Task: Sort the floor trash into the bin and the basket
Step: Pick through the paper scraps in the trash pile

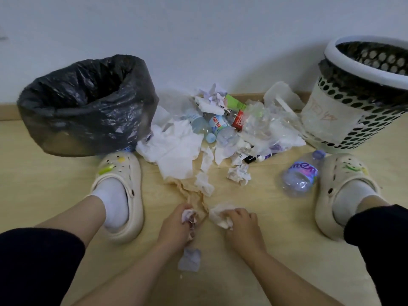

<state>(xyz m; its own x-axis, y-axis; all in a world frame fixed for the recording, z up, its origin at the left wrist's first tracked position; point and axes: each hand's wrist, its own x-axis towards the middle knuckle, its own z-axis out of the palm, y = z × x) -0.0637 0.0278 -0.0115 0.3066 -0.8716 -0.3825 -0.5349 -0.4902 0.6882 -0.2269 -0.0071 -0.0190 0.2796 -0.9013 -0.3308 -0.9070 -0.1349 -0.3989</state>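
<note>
Gathering is underway: the left hand [176,224] clutches a crumpled pinkish paper scrap [188,217] and the right hand [240,221] grips a wadded white tissue [218,215] (both low, near the floor), so next probably comes lifting them to the black-bagged bin [88,102] far left, not the perforated white basket [362,91].

Plain white wall [198,29] meets a light wooden floor [55,173] under soft light.

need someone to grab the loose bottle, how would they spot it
Look at the white perforated basket on the right. Just in front of it, the bottle lies against the right shoe. It lies apart from the pile, with a purple label and cap.
</note>
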